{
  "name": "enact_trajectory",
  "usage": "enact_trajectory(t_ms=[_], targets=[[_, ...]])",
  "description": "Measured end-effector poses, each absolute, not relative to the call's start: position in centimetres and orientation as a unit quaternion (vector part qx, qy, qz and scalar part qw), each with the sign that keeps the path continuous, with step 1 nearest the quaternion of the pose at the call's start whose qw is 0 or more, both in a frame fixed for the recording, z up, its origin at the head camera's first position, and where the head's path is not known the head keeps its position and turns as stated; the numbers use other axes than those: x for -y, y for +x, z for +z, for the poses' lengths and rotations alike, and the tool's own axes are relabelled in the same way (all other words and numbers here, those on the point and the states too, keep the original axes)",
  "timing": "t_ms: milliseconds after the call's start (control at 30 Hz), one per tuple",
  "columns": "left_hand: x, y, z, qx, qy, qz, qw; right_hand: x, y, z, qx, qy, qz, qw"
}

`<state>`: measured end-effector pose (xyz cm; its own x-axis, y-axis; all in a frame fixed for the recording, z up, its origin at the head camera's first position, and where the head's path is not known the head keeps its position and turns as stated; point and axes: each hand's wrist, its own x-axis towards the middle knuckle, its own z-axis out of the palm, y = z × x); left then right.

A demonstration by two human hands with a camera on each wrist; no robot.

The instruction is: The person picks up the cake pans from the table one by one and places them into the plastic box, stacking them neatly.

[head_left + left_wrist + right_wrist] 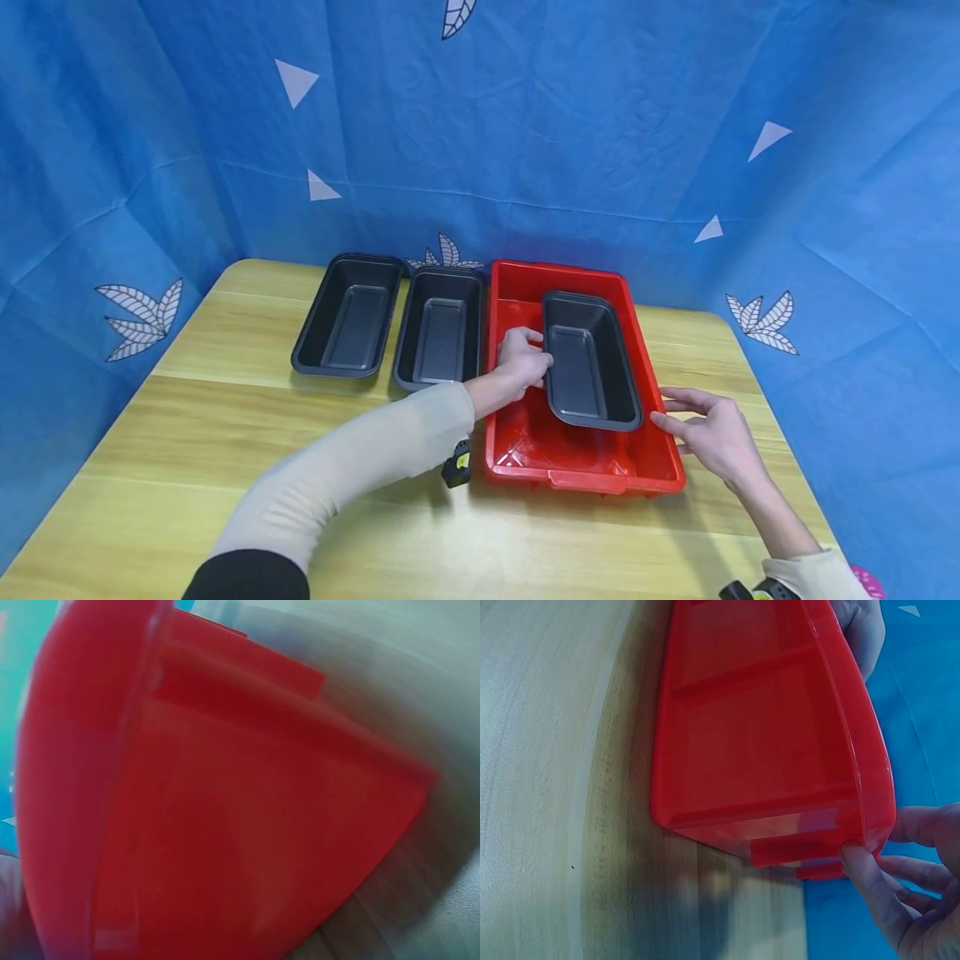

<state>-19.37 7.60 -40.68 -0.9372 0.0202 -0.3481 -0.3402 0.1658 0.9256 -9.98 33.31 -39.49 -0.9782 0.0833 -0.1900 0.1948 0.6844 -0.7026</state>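
My left hand [522, 360] reaches over the left side of a red plastic bin [587, 482] and pinches the left rim of a dark grey loaf pan [581, 367]. This pan sits tilted inside the bin, its far end toward the back. At the bin's right wall, my right hand [712, 435] touches the rim with its fingers fairly straight and spread. Up close in the right wrist view, the right thumb [870, 877] rests against the bin's outer wall. The bin's side fills the left wrist view and hides the pan there.
Left of the bin, two more dark loaf pans, an outer pan [352, 325] and an inner pan [441, 329], stand side by side on the wooden table [187, 467]. A blue patterned cloth [480, 125] hangs behind the table and along its sides.
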Motion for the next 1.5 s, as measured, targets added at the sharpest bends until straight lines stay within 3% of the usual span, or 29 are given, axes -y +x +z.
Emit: enact_trajectory(t_ms=[767, 1500], targets=[[-7.6, -19.2, -42.2, -0.746, -0.098, 0.636, 0.17, -33.2, -10.0, -39.5, -0.917, 0.071, -0.387, 0.067], [-2.9, -19.0, -36.9, -0.727, -0.044, 0.661, 0.18, -33.2, -10.0, -39.5, -0.911, 0.066, -0.4, 0.069]])
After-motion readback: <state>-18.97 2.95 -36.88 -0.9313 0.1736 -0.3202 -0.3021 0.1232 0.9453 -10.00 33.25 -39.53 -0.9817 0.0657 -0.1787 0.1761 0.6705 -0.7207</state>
